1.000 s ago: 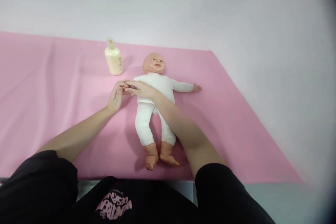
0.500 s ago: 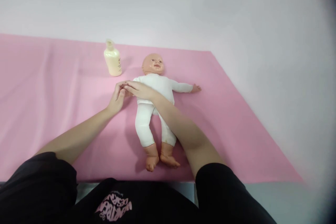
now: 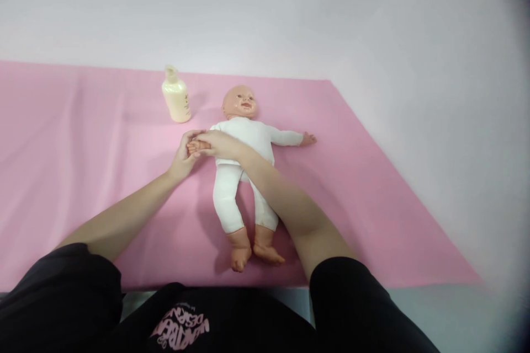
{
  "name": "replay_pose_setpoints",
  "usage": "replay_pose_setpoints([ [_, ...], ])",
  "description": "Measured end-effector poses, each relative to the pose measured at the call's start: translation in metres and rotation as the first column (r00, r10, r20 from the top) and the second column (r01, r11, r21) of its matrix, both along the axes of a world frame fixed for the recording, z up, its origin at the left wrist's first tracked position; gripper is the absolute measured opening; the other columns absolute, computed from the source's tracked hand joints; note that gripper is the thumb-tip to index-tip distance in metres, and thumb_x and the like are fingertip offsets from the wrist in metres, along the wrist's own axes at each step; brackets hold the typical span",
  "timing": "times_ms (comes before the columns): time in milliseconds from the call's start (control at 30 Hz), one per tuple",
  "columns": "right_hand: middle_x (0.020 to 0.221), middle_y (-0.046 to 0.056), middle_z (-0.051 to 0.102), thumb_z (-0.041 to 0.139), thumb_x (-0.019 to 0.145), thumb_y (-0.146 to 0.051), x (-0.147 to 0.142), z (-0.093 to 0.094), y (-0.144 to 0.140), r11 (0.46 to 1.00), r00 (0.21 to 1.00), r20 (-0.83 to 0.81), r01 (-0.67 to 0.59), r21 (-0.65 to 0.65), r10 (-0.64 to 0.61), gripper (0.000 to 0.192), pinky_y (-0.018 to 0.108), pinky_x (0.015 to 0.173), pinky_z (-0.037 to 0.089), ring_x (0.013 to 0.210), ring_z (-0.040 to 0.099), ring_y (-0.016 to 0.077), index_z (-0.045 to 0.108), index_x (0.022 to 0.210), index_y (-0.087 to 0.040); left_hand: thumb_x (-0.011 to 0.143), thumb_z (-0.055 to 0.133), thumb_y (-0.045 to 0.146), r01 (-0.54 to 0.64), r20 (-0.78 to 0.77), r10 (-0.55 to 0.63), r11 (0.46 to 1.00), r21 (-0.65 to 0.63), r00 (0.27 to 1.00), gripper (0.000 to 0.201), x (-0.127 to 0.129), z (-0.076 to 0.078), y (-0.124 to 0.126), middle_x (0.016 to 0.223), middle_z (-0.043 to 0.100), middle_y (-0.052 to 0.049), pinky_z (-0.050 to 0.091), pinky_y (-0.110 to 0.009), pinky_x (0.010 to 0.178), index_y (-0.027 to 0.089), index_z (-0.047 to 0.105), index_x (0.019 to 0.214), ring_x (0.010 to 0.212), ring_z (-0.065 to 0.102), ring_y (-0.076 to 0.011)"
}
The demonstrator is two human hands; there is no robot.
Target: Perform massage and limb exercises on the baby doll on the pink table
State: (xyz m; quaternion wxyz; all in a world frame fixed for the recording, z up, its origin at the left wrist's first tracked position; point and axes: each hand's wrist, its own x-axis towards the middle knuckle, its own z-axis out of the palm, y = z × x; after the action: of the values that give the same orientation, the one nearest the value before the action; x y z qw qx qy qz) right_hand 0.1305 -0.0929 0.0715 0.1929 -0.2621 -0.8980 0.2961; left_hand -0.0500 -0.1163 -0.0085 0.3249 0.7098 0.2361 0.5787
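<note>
1. Near me, the doll [image 3: 242,162] lies face-up on the pink mat [image 3: 372,220], feet toward me.
2. My left hand [image 3: 184,153] now cups its small hand, which shows between my fingers — a second ago it was hidden; my right hand [image 3: 219,143] pinches the wrist.
3. Farther off, the bottle [image 3: 176,96] stands upright.

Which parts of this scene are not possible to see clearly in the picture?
Head view only:
- Doll: its near arm's sleeve is covered by the right hand; only its small hand shows beside the left hand.
- Bottle: label print too small to read.
- Pink sheet: cut off by the left edge.
- Right border: blurred and dark.
</note>
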Motion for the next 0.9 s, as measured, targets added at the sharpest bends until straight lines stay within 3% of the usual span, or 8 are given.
replay_pose_setpoints([
  [133, 0.108, 0.008, 0.076, 0.057, 0.102, -0.037, 0.001, 0.002, -0.002, 0.999, 1.000, -0.009, -0.012, -0.036, 0.011, 0.028, 0.028, 0.084, 0.048, 0.092, 0.067, 0.0161, 0.073, 0.107, -0.015, 0.076, 0.083, 0.064, 0.005, -0.025, -0.006, 1.000, -0.023, 1.000, 0.080, 0.002, -0.003, 0.002, 0.142, 0.059, -0.016, 0.059, -0.040, 0.101, 0.024, 0.049, 0.137, 0.124, 0.067, -0.0284],
  [300, 0.112, 0.008, 0.076, 0.043, 0.107, -0.027, -0.001, -0.006, 0.002, 0.997, 0.997, -0.026, 0.072, 0.041, -0.071, 0.032, 0.030, 0.092, 0.049, 0.097, 0.067, 0.0169, 0.073, 0.110, -0.015, 0.090, 0.076, 0.048, -0.061, -0.047, 0.058, 0.996, -0.064, 0.997, 0.058, 0.005, -0.001, -0.004, 0.140, 0.062, -0.015, 0.059, -0.037, 0.100, 0.023, 0.052, 0.136, 0.123, 0.067, -0.0242],
  [400, 0.108, 0.009, 0.075, 0.042, 0.106, -0.021, -0.001, -0.011, 0.004, 0.990, 0.995, -0.016, 0.098, 0.099, -0.096, 0.031, 0.030, 0.091, 0.048, 0.093, 0.065, 0.0172, 0.072, 0.108, -0.014, 0.097, 0.067, 0.049, -0.107, -0.059, 0.106, 0.994, -0.021, 0.993, 0.049, 0.005, 0.004, -0.005, 0.139, 0.064, -0.016, 0.057, -0.039, 0.105, 0.021, 0.055, 0.136, 0.126, 0.066, -0.0244],
  [500, 0.106, 0.008, 0.074, 0.041, 0.107, -0.028, -0.001, -0.011, 0.005, 0.997, 0.998, -0.045, 0.054, 0.053, -0.051, 0.032, 0.029, 0.088, 0.049, 0.090, 0.064, 0.0162, 0.070, 0.108, -0.014, 0.101, 0.060, 0.052, -0.148, -0.042, 0.148, 0.989, -0.010, 0.988, 0.045, 0.003, 0.007, -0.004, 0.137, 0.065, -0.015, 0.053, -0.043, 0.110, 0.021, 0.058, 0.134, 0.127, 0.065, -0.0247],
  [700, 0.121, 0.009, 0.073, 0.060, 0.098, -0.034, 0.000, -0.010, 0.003, 1.000, 0.991, -0.133, -0.008, -0.022, 0.005, 0.037, 0.030, 0.092, 0.048, 0.102, 0.066, 0.0187, 0.065, 0.129, -0.016, 0.099, 0.054, 0.065, -0.163, 0.007, 0.163, 0.986, -0.031, 0.987, 0.052, 0.000, 0.007, -0.001, 0.128, 0.071, -0.014, 0.053, -0.044, 0.108, 0.022, 0.064, 0.126, 0.121, 0.069, -0.0249],
  [900, 0.111, 0.008, 0.075, 0.049, 0.103, -0.044, 0.001, -0.007, 0.003, 0.989, 0.984, -0.170, -0.071, -0.133, 0.048, 0.039, 0.028, 0.088, 0.047, 0.095, 0.064, 0.0166, 0.071, 0.113, -0.014, 0.095, 0.056, 0.071, -0.084, 0.063, 0.094, 0.987, -0.137, 0.994, 0.055, 0.002, 0.005, 0.001, 0.128, 0.072, -0.013, 0.058, -0.043, 0.101, 0.023, 0.064, 0.123, 0.113, 0.073, -0.0249],
])
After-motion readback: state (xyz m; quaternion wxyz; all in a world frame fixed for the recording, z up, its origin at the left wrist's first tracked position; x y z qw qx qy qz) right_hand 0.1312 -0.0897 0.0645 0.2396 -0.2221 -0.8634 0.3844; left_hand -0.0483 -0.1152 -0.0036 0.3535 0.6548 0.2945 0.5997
